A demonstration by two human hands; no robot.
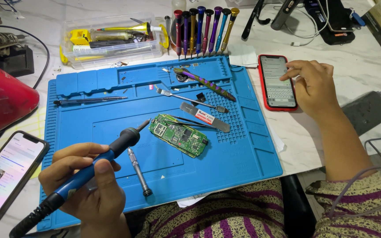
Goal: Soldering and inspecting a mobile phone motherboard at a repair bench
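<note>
Right now my left hand (87,183) is wrapped tight around the blue-and-black soldering iron (95,165), fingers pressed closed on its handle, and the tip hangs just short of the green circuit board (178,135) without touching it. That board is my landmark: it lies bare on the blue work mat (243,150), roughly at the mat's middle. Just beside the board toward me lies a small silver screwdriver (138,171); across its far edge rest thin tweezers (186,121), and just beyond them a flat metal pry tool (204,117). Well away to the board's right, off the mat, my right hand (315,86) hovers loosely spread over a red-cased phone (278,81), a finger touching its lit screen, gripping nothing. Another phone (6,174) glows far to the board's left, near the table's edge. Judging by this, the board is already out of its housing and the tools are laid ready, but no soldering contact is being made; I judge the joint work itself is left to do.
</note>
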